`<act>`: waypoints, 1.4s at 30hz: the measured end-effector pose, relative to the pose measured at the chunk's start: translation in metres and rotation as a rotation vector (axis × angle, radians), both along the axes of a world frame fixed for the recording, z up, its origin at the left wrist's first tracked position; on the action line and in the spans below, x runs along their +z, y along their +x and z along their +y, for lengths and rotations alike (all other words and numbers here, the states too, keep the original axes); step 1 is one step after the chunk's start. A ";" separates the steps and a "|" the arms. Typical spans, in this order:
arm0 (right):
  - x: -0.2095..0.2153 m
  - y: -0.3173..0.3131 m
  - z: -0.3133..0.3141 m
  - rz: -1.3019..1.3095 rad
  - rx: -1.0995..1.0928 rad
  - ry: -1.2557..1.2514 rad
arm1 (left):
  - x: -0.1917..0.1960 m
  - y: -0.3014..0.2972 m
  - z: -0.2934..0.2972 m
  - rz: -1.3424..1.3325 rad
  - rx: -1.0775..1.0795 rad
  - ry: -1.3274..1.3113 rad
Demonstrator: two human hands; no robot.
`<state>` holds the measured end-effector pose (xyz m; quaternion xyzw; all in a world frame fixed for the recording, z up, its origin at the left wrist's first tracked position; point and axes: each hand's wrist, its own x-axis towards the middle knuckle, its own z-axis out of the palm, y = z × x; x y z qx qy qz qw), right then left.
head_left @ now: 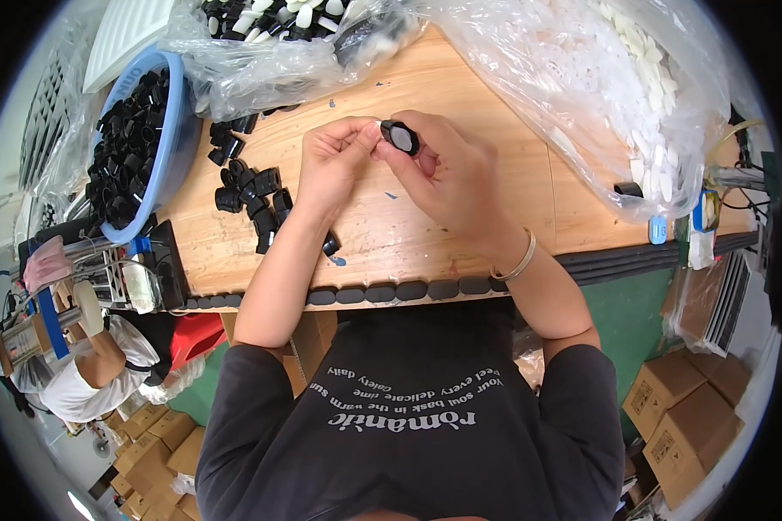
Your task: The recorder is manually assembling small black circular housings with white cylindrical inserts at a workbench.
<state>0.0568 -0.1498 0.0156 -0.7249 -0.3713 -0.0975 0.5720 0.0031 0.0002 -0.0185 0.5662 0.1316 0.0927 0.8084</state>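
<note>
Over the middle of the wooden table, both hands meet at a small black cap-like part (pixel 400 137) with a pale oval face. My right hand (pixel 447 165) grips it between thumb and fingers. Close against its left side, my left hand (pixel 334 161) is closed in a pinch; whatever sits between its fingertips is too small to make out. Left of my left forearm lies a loose pile of similar black hollow parts (pixel 256 195), with a smaller cluster (pixel 227 139) behind it. One more black part (pixel 331 244) lies beside that forearm.
A blue basin (pixel 175 130) full of black parts stands at the left. Clear plastic bags (pixel 261 82) with black and white pieces lie at the back. Another large bag (pixel 573 95) of white pieces covers the right. Black padding (pixel 380 293) lines the table's front edge. A person (pixel 104 365) is at lower left.
</note>
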 end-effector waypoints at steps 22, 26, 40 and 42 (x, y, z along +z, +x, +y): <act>0.002 0.000 -0.001 0.021 0.066 -0.031 | 0.015 -0.009 -0.006 -0.280 0.070 0.381; 0.001 -0.003 0.000 0.067 0.059 0.000 | 0.007 -0.009 -0.003 -0.300 0.038 0.097; 0.000 -0.003 0.001 0.104 0.047 0.091 | 0.005 -0.009 -0.008 -0.292 0.022 -0.183; 0.000 -0.003 0.001 0.103 0.047 0.101 | 0.003 -0.010 -0.007 -0.281 0.023 -0.197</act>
